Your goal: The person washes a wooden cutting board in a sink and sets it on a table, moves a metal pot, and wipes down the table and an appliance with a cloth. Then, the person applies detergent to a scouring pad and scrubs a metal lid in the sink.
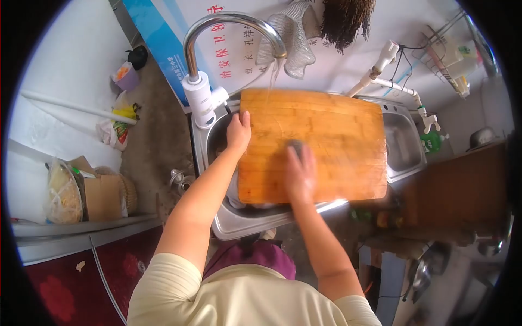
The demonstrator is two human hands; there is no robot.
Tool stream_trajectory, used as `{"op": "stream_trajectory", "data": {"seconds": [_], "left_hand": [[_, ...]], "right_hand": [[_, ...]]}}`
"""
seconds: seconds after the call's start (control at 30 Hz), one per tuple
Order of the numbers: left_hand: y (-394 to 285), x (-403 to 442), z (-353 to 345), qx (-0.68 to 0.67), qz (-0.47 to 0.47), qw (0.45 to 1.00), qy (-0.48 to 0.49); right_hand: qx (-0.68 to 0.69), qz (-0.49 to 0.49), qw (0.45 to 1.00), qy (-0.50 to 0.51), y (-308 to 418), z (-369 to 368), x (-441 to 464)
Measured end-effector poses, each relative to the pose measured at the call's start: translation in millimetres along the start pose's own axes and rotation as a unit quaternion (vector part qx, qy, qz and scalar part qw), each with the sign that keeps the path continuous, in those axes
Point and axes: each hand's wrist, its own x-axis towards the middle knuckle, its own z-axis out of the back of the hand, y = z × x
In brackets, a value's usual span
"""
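A large wooden cutting board (337, 141) lies across the steel sink, wet and shiny. My left hand (238, 133) grips its left edge, thumb on top and the other fingers hidden underneath. On the board's middle, my right hand (302, 176) is smeared by motion, its fingers over a small dark grey scouring pad (295, 145) pressed to the wood. Water runs from the curved chrome faucet (234, 17) onto the board's upper left part. Most of the left basin is hidden under the board.
The sink's right basin (403, 138) shows beyond the board. White pipes (375, 73) and a green bottle (432, 142) are at the right. A mesh cloth (291, 38) and a dark brush (348, 22) hang on the wall behind. A cardboard box (103, 196) stands at the left.
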Motion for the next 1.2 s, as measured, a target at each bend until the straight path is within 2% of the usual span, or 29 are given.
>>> {"op": "stream_trajectory", "data": {"seconds": [0.07, 0.13, 0.17, 0.27, 0.4, 0.5, 0.57, 0.6, 0.63, 0.7, 0.73, 0.77, 0.83, 0.9, 0.97, 1.07, 1.1, 1.2], "left_hand": [[-2.6, -1.4, 3.0, 0.002, -0.007, 1.000, 0.001], [0.5, -1.8, 3.0, -0.007, -0.008, 1.000, -0.004], [4.1, -2.2, 7.0, -0.024, 0.005, 0.999, 0.032], [16.2, -26.5, 10.4, -0.204, 0.087, 0.965, 0.142], [6.8, -73.3, -7.0, -0.261, 0.277, 0.917, 0.118], [-5.1, -77.4, -11.4, -0.449, 0.342, 0.818, 0.110], [17.7, -75.3, -26.3, -0.456, 0.330, 0.821, 0.093], [19.2, -72.7, -28.5, -0.459, 0.324, 0.823, 0.084], [5.6, -71.8, -25.5, -0.458, 0.370, 0.807, 0.054], [42.7, -76.3, -56.7, -0.352, 0.232, 0.907, -0.014], [56.6, -77.9, -67.1, -0.291, 0.159, 0.942, -0.045], [29.3, -78.5, -47.3, -0.266, 0.144, 0.952, -0.034], [36.2, -73.4, -47.2, -0.200, 0.239, 0.949, 0.037], [44.6, -74.1, -48.5, -0.237, 0.273, 0.931, 0.051], [48.1, -72.5, -56.1, -0.380, 0.242, 0.893, 0.007], [39.5, -72.0, -57.6, -0.347, 0.224, 0.909, -0.059], [69.7, -70.7, -80.1, -0.250, 0.171, 0.950, -0.080], [39.2, -67.9, -42.6, -0.130, 0.314, 0.935, 0.097]], "right_hand": [[0.076, 0.047, 0.995, 0.045, 44.7, 0.8, 3.5], [0.087, 0.138, 0.985, 0.052, 65.8, -16.7, 2.4], [0.108, 0.145, 0.983, 0.021, 67.7, -17.1, 2.5], [0.121, 0.193, 0.973, 0.033, 38.6, -14.9, 17.1], [0.073, 0.183, 0.979, 0.058, 25.7, -41.3, 23.2], [0.079, 0.183, 0.977, 0.074, 26.3, -45.6, 23.3], [0.086, 0.192, 0.974, 0.079, 23.1, -47.9, 26.4], [0.091, 0.206, 0.971, 0.076, 22.2, -48.2, 32.9], [0.095, 0.219, 0.968, 0.073, 21.2, -49.0, 43.2], [0.109, 0.233, 0.965, 0.054, 27.7, -47.7, 73.7], [0.101, 0.230, 0.967, 0.031, 31.4, -51.0, 97.5], [0.093, 0.229, 0.969, 0.009, 33.3, -55.8, 122.0], [0.086, 0.222, 0.971, -0.013, 34.5, -59.6, 129.3], [0.090, 0.210, 0.973, -0.021, 37.6, -59.5, 116.9], [0.109, 0.226, 0.968, 0.026, 32.7, -52.3, 59.0], [0.079, 0.267, 0.957, 0.080, 24.7, -50.8, 60.7], [0.062, 0.276, 0.954, 0.096, 23.7, -51.9, 71.1], [-0.001, 0.225, 0.974, 0.008, 37.9, -56.7, 136.6]]}}
